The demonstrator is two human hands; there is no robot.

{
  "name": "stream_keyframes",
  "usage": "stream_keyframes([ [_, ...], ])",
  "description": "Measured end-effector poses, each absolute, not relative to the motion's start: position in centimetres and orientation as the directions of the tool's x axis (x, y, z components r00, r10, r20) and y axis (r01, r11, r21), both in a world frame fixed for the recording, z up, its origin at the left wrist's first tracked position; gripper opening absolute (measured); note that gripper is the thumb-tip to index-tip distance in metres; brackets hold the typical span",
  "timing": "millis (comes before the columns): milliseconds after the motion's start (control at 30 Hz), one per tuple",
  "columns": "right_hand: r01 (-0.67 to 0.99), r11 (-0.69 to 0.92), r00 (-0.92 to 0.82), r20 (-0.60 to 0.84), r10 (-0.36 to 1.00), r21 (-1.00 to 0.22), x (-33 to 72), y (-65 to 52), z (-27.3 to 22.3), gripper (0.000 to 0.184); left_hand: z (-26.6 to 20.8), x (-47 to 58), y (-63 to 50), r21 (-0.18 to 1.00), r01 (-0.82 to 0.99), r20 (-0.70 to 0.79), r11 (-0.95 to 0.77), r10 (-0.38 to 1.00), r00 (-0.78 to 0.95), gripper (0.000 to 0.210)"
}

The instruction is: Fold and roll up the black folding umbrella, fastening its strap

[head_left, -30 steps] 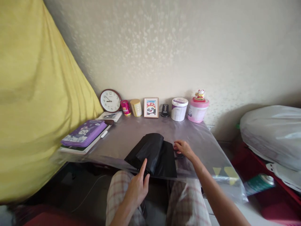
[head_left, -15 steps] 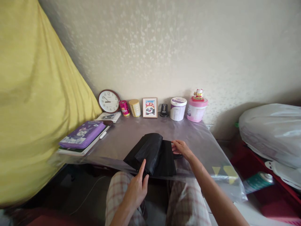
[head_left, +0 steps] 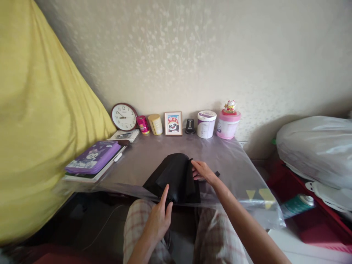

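Observation:
A black umbrella point(head_left: 172, 176) lies collapsed across the near edge of the table, its loose cloth panels partly lapped over one another. My left hand point(head_left: 158, 218) grips its near end, the index finger stretched along the cloth and the thumb at the side; the other fingers are hidden underneath. At the right side of the umbrella, my right hand point(head_left: 202, 171) pinches the edge of a raised panel between thumb and fingers. A short black strap end point(head_left: 217, 173) sticks out just beyond the right hand.
Along the wall stand a clock point(head_left: 124, 116), a pink can point(head_left: 143, 125), a yellow tin point(head_left: 155, 124), a picture frame point(head_left: 173, 124) and two tubs point(head_left: 206, 125). A purple case point(head_left: 93, 157) rests on books at left. A spray can point(head_left: 298, 206) lies at right.
My right hand has moved left, lifting the right-hand panel up and over toward the umbrella's middle. The strap end now shows. My left hand keeps its hold. The view has shifted slightly.

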State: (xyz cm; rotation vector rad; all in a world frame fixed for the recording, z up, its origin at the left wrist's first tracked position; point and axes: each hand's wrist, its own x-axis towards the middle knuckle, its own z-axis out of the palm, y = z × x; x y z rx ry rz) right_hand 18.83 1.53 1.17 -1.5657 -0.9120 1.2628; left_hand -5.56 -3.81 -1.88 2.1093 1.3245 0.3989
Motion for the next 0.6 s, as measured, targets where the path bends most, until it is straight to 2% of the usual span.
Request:
stream_keyframes([
  [200, 0.019, -0.280, 0.112, -0.276, 0.955, -0.960, 18.3, 1.6, 1.6, 0.024, -1.5, -5.5, -4.0, 0.634, 0.712, -0.074, -0.303, 0.892, 0.446, 0.055],
  [400, 0.013, -0.334, 0.198, -0.325, 0.925, -0.943, 19.1, 1.0, 1.4, 0.026, -1.6, -5.4, -4.0, 0.621, 0.721, -0.070, -0.307, 0.895, 0.441, 0.054],
  [600, 0.043, -0.310, 0.274, -0.287, 0.918, -0.950, 19.3, 0.5, 0.8, 0.030, -1.8, -5.5, -4.0, 0.639, 0.704, -0.064, -0.310, 0.891, 0.450, 0.054],
])
